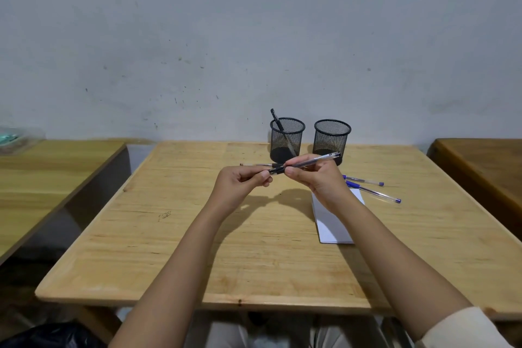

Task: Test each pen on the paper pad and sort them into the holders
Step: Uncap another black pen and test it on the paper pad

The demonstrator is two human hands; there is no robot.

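A clear-barrelled black pen (313, 161) is held level above the table between both hands. My right hand (316, 178) grips its barrel, and my left hand (243, 181) pinches the black cap end. Two black mesh holders stand at the back: the left holder (286, 140) has one black pen (278, 121) leaning in it, the right holder (331, 138) looks empty. A white paper pad (330, 223) lies under my right forearm. Two blue pens (367, 181) (378, 194) lie to the right of the pad. Another pen (254, 164) lies behind my hands.
The work table (197, 234) is light wood with a small ink scribble (164, 215) left of centre. A second wooden table (42, 178) stands to the left across a gap, and a darker one (485, 167) to the right. A grey wall rises behind.
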